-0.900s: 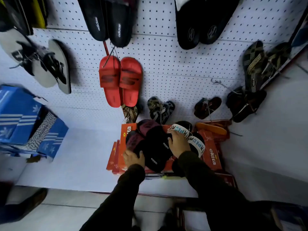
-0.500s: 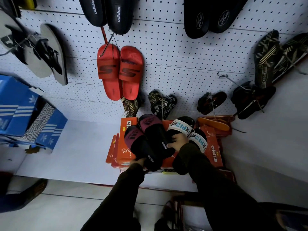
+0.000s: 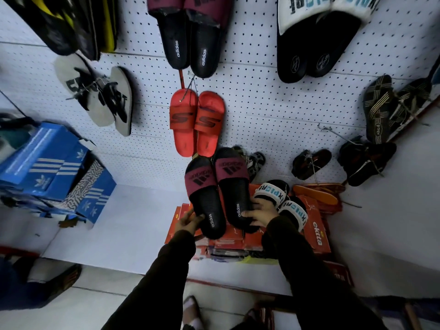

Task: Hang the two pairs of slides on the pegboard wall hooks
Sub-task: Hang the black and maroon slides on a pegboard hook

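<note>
I hold a pair of black adidas slides with maroon straps, lifted off the boxes toward the pegboard (image 3: pixel 273 120). My left hand (image 3: pixel 188 220) grips the heel of the left slide (image 3: pixel 204 198). The heel of the right slide (image 3: pixel 232 186) is in my right hand (image 3: pixel 259 214). A second pair, black slides with white lettered straps (image 3: pixel 283 203), lies on the orange boxes just right of my right hand. A bare wire hook (image 3: pixel 333 133) sticks out of the pegboard at the right.
Orange ekta boxes (image 3: pixel 316 232) are stacked on the white shelf (image 3: pixel 133 220). Blue adidas boxes (image 3: pixel 47 167) stand at the left. Red slides (image 3: pixel 197 122), grey flip-flops (image 3: pixel 100 98), more black slides (image 3: pixel 190 44) and dark sandals (image 3: pixel 366 160) hang on the pegboard.
Both hands have lifted the maroon-strapped pair off the boxes and up toward the pegboard. My right hand left the white-strapped pair and took the right slide's heel. The camera tilted upward.
</note>
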`<state>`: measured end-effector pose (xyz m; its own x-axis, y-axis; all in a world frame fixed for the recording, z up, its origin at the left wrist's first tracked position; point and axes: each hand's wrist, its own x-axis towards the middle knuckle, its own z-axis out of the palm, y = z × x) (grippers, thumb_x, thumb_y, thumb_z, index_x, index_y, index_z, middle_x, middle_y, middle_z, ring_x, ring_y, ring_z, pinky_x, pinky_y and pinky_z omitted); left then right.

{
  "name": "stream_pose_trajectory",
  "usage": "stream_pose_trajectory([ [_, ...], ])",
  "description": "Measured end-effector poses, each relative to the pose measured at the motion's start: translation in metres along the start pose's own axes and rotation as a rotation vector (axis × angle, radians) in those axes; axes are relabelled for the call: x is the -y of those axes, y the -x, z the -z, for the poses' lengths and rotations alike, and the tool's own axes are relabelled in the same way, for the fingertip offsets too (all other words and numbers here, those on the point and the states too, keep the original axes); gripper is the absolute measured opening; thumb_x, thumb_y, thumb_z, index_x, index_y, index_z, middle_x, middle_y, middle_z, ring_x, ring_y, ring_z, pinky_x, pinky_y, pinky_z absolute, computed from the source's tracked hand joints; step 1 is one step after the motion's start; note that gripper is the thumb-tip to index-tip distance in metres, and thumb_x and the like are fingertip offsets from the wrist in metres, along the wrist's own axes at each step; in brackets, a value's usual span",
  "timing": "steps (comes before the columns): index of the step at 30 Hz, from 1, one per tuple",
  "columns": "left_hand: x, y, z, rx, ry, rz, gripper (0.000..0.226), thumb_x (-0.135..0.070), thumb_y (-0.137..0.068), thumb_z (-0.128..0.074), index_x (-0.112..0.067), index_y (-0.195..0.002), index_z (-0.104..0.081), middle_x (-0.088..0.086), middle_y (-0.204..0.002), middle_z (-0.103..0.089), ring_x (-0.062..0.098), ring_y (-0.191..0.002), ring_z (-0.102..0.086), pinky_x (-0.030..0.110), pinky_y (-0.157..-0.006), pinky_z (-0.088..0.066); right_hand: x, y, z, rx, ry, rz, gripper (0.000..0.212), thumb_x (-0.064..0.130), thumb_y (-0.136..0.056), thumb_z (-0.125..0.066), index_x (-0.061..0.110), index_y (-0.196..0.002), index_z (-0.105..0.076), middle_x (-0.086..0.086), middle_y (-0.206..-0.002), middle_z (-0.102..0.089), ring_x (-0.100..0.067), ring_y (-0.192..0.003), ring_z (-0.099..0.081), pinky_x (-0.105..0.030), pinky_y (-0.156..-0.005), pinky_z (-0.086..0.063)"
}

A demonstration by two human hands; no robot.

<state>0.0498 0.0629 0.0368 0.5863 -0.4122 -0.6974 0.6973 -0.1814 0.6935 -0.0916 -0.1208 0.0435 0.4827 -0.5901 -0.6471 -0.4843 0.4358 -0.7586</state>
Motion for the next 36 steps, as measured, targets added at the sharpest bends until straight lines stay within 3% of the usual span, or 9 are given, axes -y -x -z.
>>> stream_pose_trajectory([
  [5, -0.052, 0.02, 0.003, 0.078, 0.012, -0.218, 0.05, -0.006, -0.086, -0.066, -0.021, -0.133, -0.055, 0.002, -0.12, -0.062, 0.027, -0.108, -0.06, 0.031, -0.055, -0.058, 0.037, 0.017, -0.016, -0.024, -0.065, 0.221, 0.063, -0.008, -0.075, -0.077, 0.004, -0.134, -0.056, -0.019, -0.131, -0.063, -0.039, -0.121, -0.062, -0.054, -0.091, -0.057],
  [10, -0.11, 0.034, 0.001, 0.136, -0.021, -0.432, 0.052, -0.007, -0.087, -0.066, -0.018, -0.136, -0.053, 0.007, -0.136, -0.058, 0.035, -0.121, -0.057, 0.046, -0.081, -0.055, 0.086, 0.039, -0.036, -0.035, -0.152, 0.407, 0.061, -0.008, -0.077, -0.076, 0.007, -0.132, -0.055, -0.006, -0.116, -0.067, -0.019, -0.096, -0.069, -0.026, -0.059, -0.06],
  [12, -0.136, 0.039, -0.002, 0.141, -0.02, -0.508, 0.053, -0.007, -0.087, -0.066, -0.017, -0.137, -0.053, 0.009, -0.138, -0.057, 0.034, -0.118, -0.058, 0.048, -0.085, -0.055, 0.109, 0.048, -0.042, -0.039, -0.183, 0.469, 0.055, -0.011, -0.077, -0.074, 0.012, -0.124, -0.058, -0.001, -0.106, -0.069, -0.016, -0.092, -0.068, -0.019, -0.054, -0.058],
  [15, -0.173, 0.046, -0.007, 0.158, -0.018, -0.606, 0.054, -0.005, -0.087, -0.064, -0.017, -0.138, -0.052, 0.008, -0.139, -0.057, 0.027, -0.109, -0.059, 0.045, -0.084, -0.055, 0.145, 0.064, -0.05, -0.048, -0.199, 0.565, 0.054, -0.011, -0.076, -0.074, 0.012, -0.123, -0.059, -0.002, -0.107, -0.068, -0.016, -0.094, -0.068, -0.021, -0.059, -0.06],
  [19, -0.223, 0.056, -0.012, 0.182, -0.014, -0.722, 0.053, -0.005, -0.089, -0.062, -0.017, -0.139, -0.051, 0.006, -0.14, -0.057, 0.023, -0.101, -0.063, 0.044, -0.086, -0.055, 0.191, 0.082, -0.059, -0.105, -0.183, 0.699, 0.059, -0.006, -0.077, -0.077, 0.006, -0.131, -0.057, -0.012, -0.129, -0.064, -0.026, -0.114, -0.065, -0.045, -0.093, -0.058],
  [22, -0.258, 0.066, -0.015, 0.187, -0.02, -0.819, 0.053, -0.004, -0.09, -0.06, -0.015, -0.14, -0.049, 0.005, -0.141, -0.055, 0.011, -0.084, -0.065, 0.038, -0.081, -0.058, 0.222, 0.091, -0.065, -0.091, -0.219, 0.78, 0.059, -0.006, -0.078, -0.076, 0.006, -0.133, -0.057, -0.011, -0.132, -0.064, -0.019, -0.1, -0.07, -0.038, -0.087, -0.06],
  [25, -0.29, 0.074, -0.018, 0.174, 0.0, -0.907, 0.053, -0.003, -0.09, -0.06, -0.012, -0.141, -0.048, 0.008, -0.143, -0.053, 0.022, -0.101, -0.066, 0.039, -0.08, -0.059, 0.253, 0.096, -0.069, -0.081, -0.256, 0.837, 0.052, -0.007, -0.078, -0.075, 0.01, -0.124, -0.06, -0.008, -0.127, -0.065, -0.009, -0.087, -0.071, -0.032, -0.077, -0.063],
  [29, -0.33, 0.081, -0.022, 0.174, 0.06, -0.954, 0.055, -0.005, -0.091, -0.06, -0.013, -0.143, -0.045, 0.007, -0.143, -0.052, 0.021, -0.101, -0.059, 0.022, -0.058, -0.059, 0.291, 0.103, -0.074, -0.077, -0.272, 0.898, 0.052, -0.007, -0.078, -0.075, 0.013, -0.123, -0.06, -0.001, -0.117, -0.065, -0.002, -0.08, -0.071, -0.02, -0.062, -0.06],
  [36, -0.383, 0.069, -0.029, 0.182, 0.041, -0.987, 0.053, -0.006, -0.09, -0.06, -0.016, -0.141, -0.048, 0.006, -0.14, -0.053, 0.021, -0.102, -0.061, 0.033, -0.065, -0.06, 0.34, 0.096, -0.085, -0.068, -0.298, 0.907, 0.053, -0.009, -0.078, -0.074, 0.007, -0.127, -0.059, -0.015, -0.131, -0.063, -0.034, -0.117, -0.065, -0.043, -0.085, -0.059],
])
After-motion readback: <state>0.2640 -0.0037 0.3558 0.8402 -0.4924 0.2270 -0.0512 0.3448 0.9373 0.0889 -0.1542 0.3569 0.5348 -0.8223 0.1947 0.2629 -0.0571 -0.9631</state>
